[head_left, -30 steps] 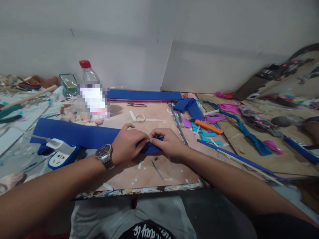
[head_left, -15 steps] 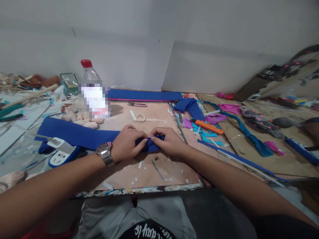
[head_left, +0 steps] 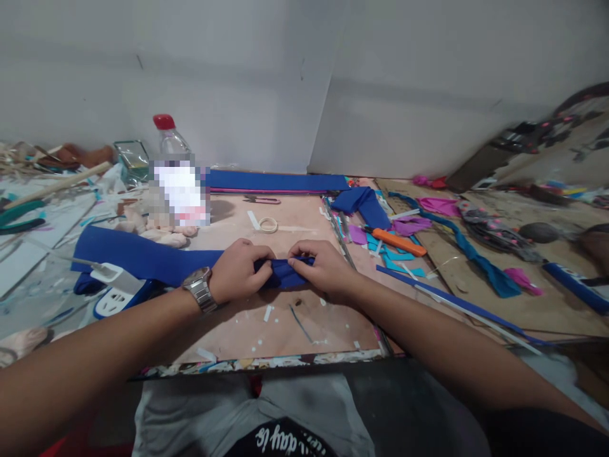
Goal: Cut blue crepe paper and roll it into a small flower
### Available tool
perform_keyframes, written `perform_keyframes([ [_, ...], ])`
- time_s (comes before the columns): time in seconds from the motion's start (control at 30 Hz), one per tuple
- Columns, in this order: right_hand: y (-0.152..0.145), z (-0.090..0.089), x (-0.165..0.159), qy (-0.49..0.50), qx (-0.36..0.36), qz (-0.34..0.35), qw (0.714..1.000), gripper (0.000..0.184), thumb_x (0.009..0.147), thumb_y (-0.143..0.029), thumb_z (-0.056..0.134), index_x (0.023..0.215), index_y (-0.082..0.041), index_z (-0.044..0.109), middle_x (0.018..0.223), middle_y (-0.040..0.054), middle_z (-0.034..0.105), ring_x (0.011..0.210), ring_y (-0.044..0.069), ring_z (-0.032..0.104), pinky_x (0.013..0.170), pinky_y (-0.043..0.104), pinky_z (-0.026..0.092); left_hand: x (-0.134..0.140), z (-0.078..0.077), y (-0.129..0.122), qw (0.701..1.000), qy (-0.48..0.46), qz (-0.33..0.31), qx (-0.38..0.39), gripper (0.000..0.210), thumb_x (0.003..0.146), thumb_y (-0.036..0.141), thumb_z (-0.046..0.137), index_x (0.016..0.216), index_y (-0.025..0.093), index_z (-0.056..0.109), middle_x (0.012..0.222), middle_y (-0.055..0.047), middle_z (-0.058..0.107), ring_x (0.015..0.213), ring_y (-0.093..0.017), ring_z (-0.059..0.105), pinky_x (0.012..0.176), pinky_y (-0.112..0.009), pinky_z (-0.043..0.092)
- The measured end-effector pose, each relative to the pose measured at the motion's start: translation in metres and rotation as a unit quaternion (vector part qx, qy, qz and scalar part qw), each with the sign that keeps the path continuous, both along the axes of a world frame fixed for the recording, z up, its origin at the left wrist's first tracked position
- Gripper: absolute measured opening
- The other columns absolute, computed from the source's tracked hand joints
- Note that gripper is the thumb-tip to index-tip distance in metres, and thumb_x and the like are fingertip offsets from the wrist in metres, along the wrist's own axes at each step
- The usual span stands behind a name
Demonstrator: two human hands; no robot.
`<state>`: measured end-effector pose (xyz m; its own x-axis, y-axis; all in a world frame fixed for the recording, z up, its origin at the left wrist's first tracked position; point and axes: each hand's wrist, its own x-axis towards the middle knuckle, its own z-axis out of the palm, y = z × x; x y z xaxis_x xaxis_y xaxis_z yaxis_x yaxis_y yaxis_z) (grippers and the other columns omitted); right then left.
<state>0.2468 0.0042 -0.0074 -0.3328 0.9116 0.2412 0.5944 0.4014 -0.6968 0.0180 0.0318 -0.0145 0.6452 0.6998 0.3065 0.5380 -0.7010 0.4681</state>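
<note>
pale grey wall (head_left: 228, 82) rises beyond both hands, and under them lies a pinkish work board (head_left: 342, 317) dotted with white specks and cut scraps. left hand (head_left: 240, 270) and right hand (head_left: 326, 270) are close together but apart, each with thumb and curled fingers pinching a blue cloth strip (head_left: 284, 275). between them the strip is bunched into folds; from the left hand its wide, flat length runs off to the left, passing behind a white-and-blue socket block (head_left: 117, 301). silver watch (head_left: 203, 292) circles the left wrist.

just beyond the hands lies a tape ring (head_left: 268, 225), with small snips (head_left: 261, 200) farther off. beyond the left hand, to its left, a partly blurred lit phone (head_left: 181, 190) is in front of a red-capped bottle (head_left: 164, 122). right of the right hand are an orange cutter (head_left: 398, 242), purple scraps (head_left: 412, 225) and a thin blue strip (head_left: 457, 306) lying slantwise near the right forearm.
</note>
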Motion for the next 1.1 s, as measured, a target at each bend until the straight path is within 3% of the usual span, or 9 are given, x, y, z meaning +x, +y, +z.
perform_keyframes([
  [0.23, 0.003, -0.001, 0.001, 0.033, 0.01, -0.026, 0.999, 0.011, 0.086, -0.021, 0.063, 0.082, -0.017, 0.073, 0.076, 0.0005, 0.072, 0.073, 0.016, 0.063, 0.07, 0.026, 0.045, -0.001, 0.001, 0.002, 1.0, 0.0, 0.026, 0.002, 0.024, 0.09, 0.031, 0.053, 0.092, 0.022, 0.075, 0.084, -0.005, 0.078, 0.079, -0.025, 0.067, 0.086, -0.041, 0.048],
  [0.47, 0.004, 0.002, 0.002, 0.079, 0.023, -0.068, 0.994, 0.015, 0.088, -0.027, 0.062, 0.081, -0.017, 0.071, 0.077, 0.0009, 0.071, 0.072, 0.015, 0.062, 0.069, 0.027, 0.046, -0.004, 0.003, 0.007, 0.996, -0.023, 0.081, 0.006, 0.024, 0.088, 0.026, 0.052, 0.088, 0.021, 0.075, 0.077, -0.005, 0.076, 0.075, -0.024, 0.067, 0.073, -0.035, 0.045],
  [0.77, 0.005, 0.002, 0.002, 0.092, 0.017, -0.076, 0.993, 0.016, 0.087, -0.029, 0.062, 0.081, -0.017, 0.07, 0.077, 0.0009, 0.07, 0.072, 0.015, 0.061, 0.069, 0.026, 0.045, -0.007, 0.0, 0.015, 0.988, -0.065, 0.138, -0.007, 0.024, 0.089, 0.025, 0.049, 0.094, 0.02, 0.073, 0.09, -0.006, 0.078, 0.083, -0.025, 0.069, 0.078, -0.036, 0.046],
  [1.1, 0.005, -0.001, 0.002, 0.087, 0.022, -0.074, 0.993, 0.014, 0.088, -0.027, 0.063, 0.082, -0.017, 0.071, 0.079, 0.001, 0.071, 0.074, 0.015, 0.062, 0.072, 0.026, 0.046, -0.008, 0.002, 0.018, 0.989, -0.094, 0.111, 0.042, 0.018, 0.08, 0.015, 0.05, 0.093, 0.018, 0.062, 0.093, -0.007, 0.068, 0.088, -0.024, 0.061, 0.08, -0.037, 0.044],
])
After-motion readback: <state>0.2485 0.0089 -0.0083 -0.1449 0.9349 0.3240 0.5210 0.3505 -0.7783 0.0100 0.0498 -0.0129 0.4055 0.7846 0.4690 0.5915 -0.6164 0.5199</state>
